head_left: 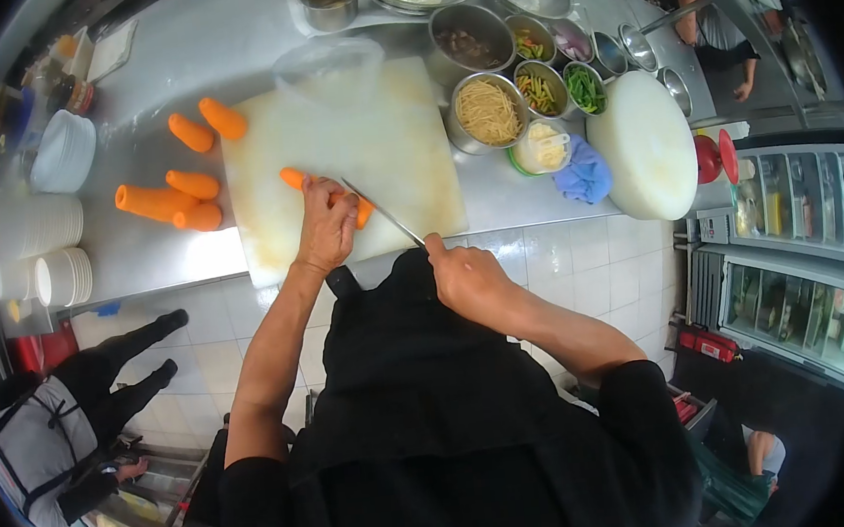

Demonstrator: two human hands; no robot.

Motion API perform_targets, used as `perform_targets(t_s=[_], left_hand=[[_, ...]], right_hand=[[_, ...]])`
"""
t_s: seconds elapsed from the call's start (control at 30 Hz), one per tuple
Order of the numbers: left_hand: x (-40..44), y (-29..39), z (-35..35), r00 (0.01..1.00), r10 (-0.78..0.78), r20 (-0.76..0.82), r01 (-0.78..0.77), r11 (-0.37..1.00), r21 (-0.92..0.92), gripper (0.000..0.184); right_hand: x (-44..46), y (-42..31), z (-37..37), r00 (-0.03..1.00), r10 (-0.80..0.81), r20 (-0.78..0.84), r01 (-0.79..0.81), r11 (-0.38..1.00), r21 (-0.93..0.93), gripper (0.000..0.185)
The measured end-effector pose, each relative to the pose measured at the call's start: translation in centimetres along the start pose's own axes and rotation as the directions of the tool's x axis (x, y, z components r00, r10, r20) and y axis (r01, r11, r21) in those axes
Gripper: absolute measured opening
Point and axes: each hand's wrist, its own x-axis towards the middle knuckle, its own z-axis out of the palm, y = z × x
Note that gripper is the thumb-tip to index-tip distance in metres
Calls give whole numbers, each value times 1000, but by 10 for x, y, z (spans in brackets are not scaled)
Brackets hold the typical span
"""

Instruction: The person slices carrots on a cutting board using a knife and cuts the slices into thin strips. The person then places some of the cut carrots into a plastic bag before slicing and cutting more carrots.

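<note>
A peeled carrot (364,212) lies on the white cutting board (399,115), showing on both sides of my left hand (328,219). The fingers of that hand are bent and closed over the carrot's middle, hiding part of it. My right hand (471,279) is wrapped round the handle of a knife (384,212). The knife's blade points up and to the left, its tip just right of my left fingers. Whether the edge touches the carrot I cannot tell. Several more peeled carrots (150,200) rest on the steel counter to the board's left.
At the right stand metal pots with pale strips (489,111), cut greens (584,89) and dark pieces (471,38). A blue cloth (583,171) lies beside a thick round white block (641,149). A clear plastic bag (330,71) overlaps the board's far edge. Stacked bowls (64,278) stand left.
</note>
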Motion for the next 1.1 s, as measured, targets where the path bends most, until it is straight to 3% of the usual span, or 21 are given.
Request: perform_targets(t_s=[0.3,0.57,0.8,0.87,0.97,1.1], left_hand=[[-2,-1,1,1000,16,-19,-15,998,63,15],[-2,1,-1,1000,0,8,0,998,69,14],[-6,3,2,999,-42,-25,44,994,99,13],[-6,3,3,999,-42,-32,45,994,102,13],[-7,1,4,999,-40,-35,43,995,88,14],[-7,1,5,998,-43,-36,46,995,84,14]], right_hand=[[10,-9,-5,986,92,140,-100,994,54,21],[63,8,44,999,44,29,-46,997,58,18],[34,2,15,1000,22,4,-22,999,36,17],[18,-8,-9,985,84,148,-92,995,46,17],[8,-13,-17,961,140,240,-153,988,35,16],[22,-3,6,988,71,138,-84,992,92,17]])
